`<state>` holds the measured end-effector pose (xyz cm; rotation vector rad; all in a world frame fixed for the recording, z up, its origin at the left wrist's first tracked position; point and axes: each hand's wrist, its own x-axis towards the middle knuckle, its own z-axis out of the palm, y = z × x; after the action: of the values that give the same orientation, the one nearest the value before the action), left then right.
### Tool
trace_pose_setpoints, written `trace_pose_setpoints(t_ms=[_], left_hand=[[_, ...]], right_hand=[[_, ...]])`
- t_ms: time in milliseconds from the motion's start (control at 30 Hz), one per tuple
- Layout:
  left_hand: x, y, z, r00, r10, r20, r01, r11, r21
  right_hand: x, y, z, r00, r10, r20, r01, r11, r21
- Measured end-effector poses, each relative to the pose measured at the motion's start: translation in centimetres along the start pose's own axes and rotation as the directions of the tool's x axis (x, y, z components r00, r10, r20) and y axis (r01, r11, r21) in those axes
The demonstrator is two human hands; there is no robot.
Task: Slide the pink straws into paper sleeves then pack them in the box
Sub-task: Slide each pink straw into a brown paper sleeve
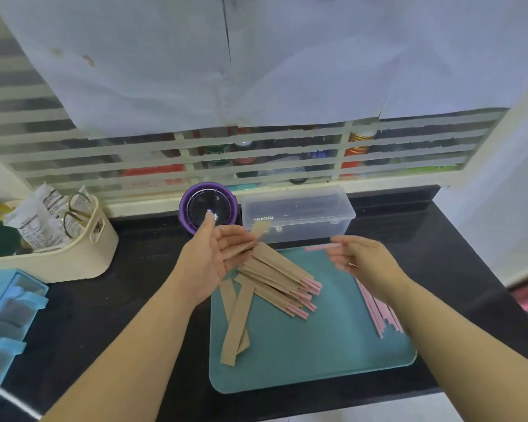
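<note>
Progress roughly midway: left hand (217, 254) holds a paper sleeve (259, 230) in its fingers, right hand (360, 257) pinches a pink straw (322, 247) near it, sleeved straws (282, 284) lie piled on the mat (317, 354), bare straws (375, 309) and empty sleeves (236, 327) remain, box (297, 213) behind apparently unpacked.

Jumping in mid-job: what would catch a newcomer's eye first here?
The two hands in the middle: the left hand holds a paper sleeve at its fingertips, and the right hand pinches a pink straw pointed toward it. Below them, a pile of sleeved straws fans across the teal tray, with loose pink straws by its right edge. The clear box stands closed behind the tray.
</note>
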<state>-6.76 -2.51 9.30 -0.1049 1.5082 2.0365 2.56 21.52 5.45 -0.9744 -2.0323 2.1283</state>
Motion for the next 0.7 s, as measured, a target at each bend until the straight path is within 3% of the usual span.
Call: trace_pose_setpoints(t_ms=[67,167,267,333,533,700], left_hand=[[-0.2,1.1,0.8,0.999,0.047,0.010,-0.047,0.998,0.050],[-0.8,2.1,2.1,0.991,0.133,0.023,-0.134,0.958,0.254],[-1.8,2.7,3.2,0.967,0.252,0.044,-0.238,0.820,0.520],[-2.5,3.1,4.1,0.949,0.307,0.067,-0.283,0.744,0.605],[-3.3,3.6,5.5,0.935,0.300,0.191,-0.352,0.708,0.613],[-3.6,4.2,5.6,0.917,0.273,0.291,-0.398,0.639,0.658]], right_hand=[[-0.5,-2.1,0.2,0.996,-0.091,0.026,0.090,0.995,0.040],[-1.8,-5.4,0.9,0.980,-0.199,-0.010,0.199,0.972,0.127],[-2.9,-8.2,2.1,0.970,-0.239,-0.040,0.242,0.941,0.238],[-3.9,-9.6,2.7,0.965,-0.263,0.008,0.251,0.929,0.273],[-5.4,-11.2,3.7,0.923,-0.348,0.163,0.368,0.923,-0.112],[-5.8,-11.4,3.5,0.916,-0.359,0.182,0.385,0.912,-0.143]])
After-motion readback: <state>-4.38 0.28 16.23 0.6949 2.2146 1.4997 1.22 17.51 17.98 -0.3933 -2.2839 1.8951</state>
